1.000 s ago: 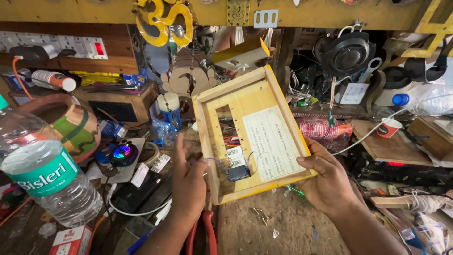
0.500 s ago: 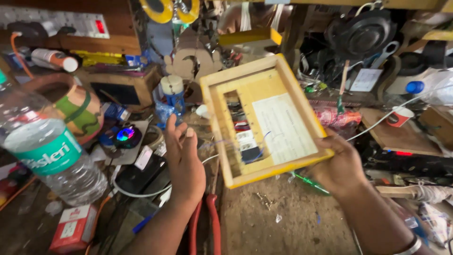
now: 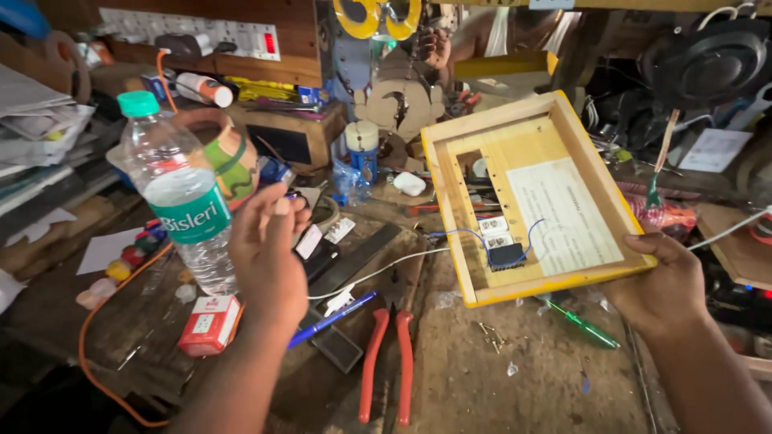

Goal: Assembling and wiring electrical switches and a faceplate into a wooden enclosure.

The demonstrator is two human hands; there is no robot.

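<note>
— What's the surface like from where you sit?

— I see a scuffed, dusty worktop crowded with tools: red-handled pliers lie near the front edge, a green screwdriver to their right, a blue pen and a small red-and-white box to the left. A clear water bottle with a green cap stands upright at the left. Behind are wooden shelves packed with clutter.

— And the hands?

— My right hand grips the lower right corner of the wooden frame box, thumb on its top edge, holding it tilted above the worktop with blue wires and small parts showing inside. My left hand is raised beside the bottle, fingers loosely curled and half open; I can't tell whether it pinches anything.
</note>
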